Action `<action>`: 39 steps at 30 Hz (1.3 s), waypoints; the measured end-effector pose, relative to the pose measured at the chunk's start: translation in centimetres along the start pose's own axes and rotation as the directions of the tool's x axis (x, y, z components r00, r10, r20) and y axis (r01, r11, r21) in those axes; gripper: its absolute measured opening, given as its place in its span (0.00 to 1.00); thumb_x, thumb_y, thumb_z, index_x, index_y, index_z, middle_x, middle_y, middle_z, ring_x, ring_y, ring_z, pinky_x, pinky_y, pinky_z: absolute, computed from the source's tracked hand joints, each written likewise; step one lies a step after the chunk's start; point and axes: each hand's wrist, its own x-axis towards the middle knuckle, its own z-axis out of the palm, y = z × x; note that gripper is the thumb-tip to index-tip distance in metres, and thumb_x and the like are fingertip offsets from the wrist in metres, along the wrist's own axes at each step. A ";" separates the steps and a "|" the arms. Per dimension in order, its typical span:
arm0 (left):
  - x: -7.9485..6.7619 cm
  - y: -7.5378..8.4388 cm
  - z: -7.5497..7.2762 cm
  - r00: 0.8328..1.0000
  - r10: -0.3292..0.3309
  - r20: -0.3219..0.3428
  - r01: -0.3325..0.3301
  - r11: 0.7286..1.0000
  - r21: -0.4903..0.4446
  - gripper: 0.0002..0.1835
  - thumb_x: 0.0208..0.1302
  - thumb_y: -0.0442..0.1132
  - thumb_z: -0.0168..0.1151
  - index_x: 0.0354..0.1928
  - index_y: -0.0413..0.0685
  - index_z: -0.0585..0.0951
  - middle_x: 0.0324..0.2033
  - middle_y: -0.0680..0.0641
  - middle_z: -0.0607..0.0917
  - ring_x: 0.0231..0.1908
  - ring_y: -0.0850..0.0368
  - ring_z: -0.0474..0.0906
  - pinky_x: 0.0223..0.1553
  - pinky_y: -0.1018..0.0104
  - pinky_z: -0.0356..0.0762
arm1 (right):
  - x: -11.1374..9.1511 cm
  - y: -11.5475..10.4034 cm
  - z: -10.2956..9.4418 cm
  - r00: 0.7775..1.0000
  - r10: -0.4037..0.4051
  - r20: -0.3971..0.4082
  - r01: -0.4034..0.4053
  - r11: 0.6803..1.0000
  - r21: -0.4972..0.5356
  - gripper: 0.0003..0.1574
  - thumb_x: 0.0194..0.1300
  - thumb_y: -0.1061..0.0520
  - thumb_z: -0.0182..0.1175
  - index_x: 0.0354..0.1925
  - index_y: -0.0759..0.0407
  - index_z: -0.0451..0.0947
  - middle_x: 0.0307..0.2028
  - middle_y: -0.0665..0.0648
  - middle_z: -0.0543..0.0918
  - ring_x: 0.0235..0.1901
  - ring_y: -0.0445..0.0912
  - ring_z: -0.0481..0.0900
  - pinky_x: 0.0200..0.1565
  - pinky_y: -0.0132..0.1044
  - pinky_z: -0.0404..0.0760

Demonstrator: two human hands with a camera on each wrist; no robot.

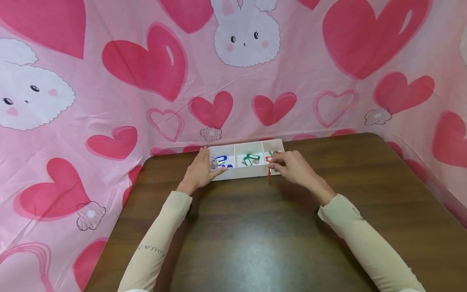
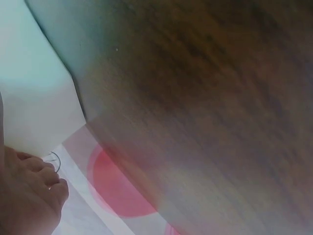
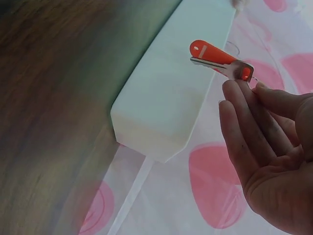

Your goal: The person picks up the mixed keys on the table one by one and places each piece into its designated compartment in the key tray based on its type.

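A white three-compartment box [image 1: 248, 173] lies near the back of the table. Against its left end rests my left hand [image 1: 198, 172], fingers extended along the side and thumb over the front wall. Between thumb and fingertips, my right hand [image 1: 297, 168] pinches the ring of a key [image 3: 215, 64] with a red key tag [image 3: 208, 50], which hangs at the front of the right compartment. Blue-tagged keys [image 1: 220, 158] lie in the left compartment, green-tagged keys [image 1: 253, 156] in the middle one. Another red tag [image 1: 269, 158] shows in the right one, partly behind my right hand.
The box stands on a dark brown wooden table [image 1: 240, 231]. Close behind it hangs a pink cloth [image 1: 240, 85] with hearts and rabbits, which also runs along the left and right sides.
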 end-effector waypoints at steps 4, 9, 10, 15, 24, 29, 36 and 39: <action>0.0 0.0 0.0 1.000 0.005 -0.004 -0.005 1.000 0.010 0.67 0.62 0.83 0.47 0.84 0.38 0.43 0.85 0.37 0.45 0.86 0.41 0.41 0.84 0.46 0.50 | 0.0 -0.1 -0.3 1.000 0.029 0.003 -0.029 0.999 0.034 0.04 0.68 0.58 0.72 0.40 0.54 0.92 0.31 0.53 0.91 0.28 0.45 0.74 0.31 0.35 0.73; 0.1 -0.1 0.0 1.000 0.021 -0.016 -0.020 0.999 0.046 0.67 0.63 0.84 0.45 0.84 0.36 0.44 0.85 0.36 0.47 0.86 0.41 0.41 0.84 0.47 0.49 | -0.1 -0.3 -0.8 0.996 0.085 0.013 -0.086 0.992 0.090 0.10 0.69 0.58 0.70 0.47 0.57 0.92 0.35 0.55 0.93 0.31 0.46 0.80 0.31 0.34 0.75; 0.1 -0.1 0.0 1.000 0.024 -0.017 -0.023 0.999 0.049 0.67 0.63 0.84 0.45 0.84 0.36 0.44 0.85 0.36 0.47 0.86 0.41 0.41 0.84 0.48 0.48 | -0.1 -0.4 -0.8 0.995 0.097 0.013 -0.098 0.990 0.098 0.11 0.69 0.57 0.70 0.48 0.57 0.91 0.37 0.55 0.93 0.32 0.46 0.82 0.33 0.34 0.76; 0.0 -0.2 0.1 0.999 0.032 -0.025 -0.031 0.997 0.069 0.66 0.64 0.83 0.44 0.83 0.35 0.46 0.84 0.36 0.49 0.86 0.41 0.42 0.85 0.49 0.48 | -0.2 -0.5 -1.1 0.990 0.141 0.007 -0.140 0.982 0.125 0.14 0.70 0.56 0.70 0.52 0.58 0.91 0.40 0.57 0.93 0.36 0.49 0.84 0.35 0.36 0.79; 0.0 -0.1 0.0 0.998 0.048 -0.031 -0.045 0.994 0.095 0.65 0.65 0.82 0.44 0.83 0.33 0.47 0.84 0.35 0.49 0.85 0.41 0.43 0.85 0.49 0.47 | 0.0 -0.5 -1.7 0.990 0.136 -0.046 -0.128 0.981 0.146 0.12 0.70 0.56 0.70 0.49 0.59 0.91 0.37 0.58 0.93 0.36 0.51 0.85 0.37 0.37 0.82; 0.0 0.1 -0.1 0.998 0.048 -0.031 -0.044 0.994 0.104 0.65 0.65 0.82 0.44 0.83 0.33 0.48 0.84 0.34 0.49 0.85 0.40 0.43 0.85 0.50 0.47 | 0.2 -0.4 -2.1 0.986 0.160 -0.050 -0.151 0.977 0.152 0.13 0.71 0.55 0.69 0.50 0.57 0.91 0.38 0.59 0.93 0.37 0.51 0.84 0.40 0.38 0.81; -0.1 0.1 -0.1 0.999 0.046 -0.026 -0.043 0.994 0.097 0.66 0.65 0.83 0.44 0.83 0.32 0.48 0.84 0.34 0.49 0.85 0.40 0.43 0.85 0.49 0.47 | 0.4 0.0 -2.5 0.986 0.145 -0.086 -0.132 0.981 0.144 0.12 0.69 0.55 0.71 0.49 0.57 0.91 0.35 0.58 0.92 0.37 0.51 0.81 0.41 0.41 0.81; 0.0 0.1 -0.1 0.998 0.047 -0.032 -0.044 0.994 0.100 0.66 0.65 0.83 0.44 0.83 0.33 0.47 0.84 0.34 0.49 0.85 0.40 0.43 0.85 0.49 0.47 | 0.5 0.1 -2.7 0.986 0.142 -0.092 -0.128 0.981 0.146 0.11 0.69 0.55 0.71 0.48 0.57 0.92 0.36 0.57 0.93 0.38 0.51 0.84 0.45 0.44 0.85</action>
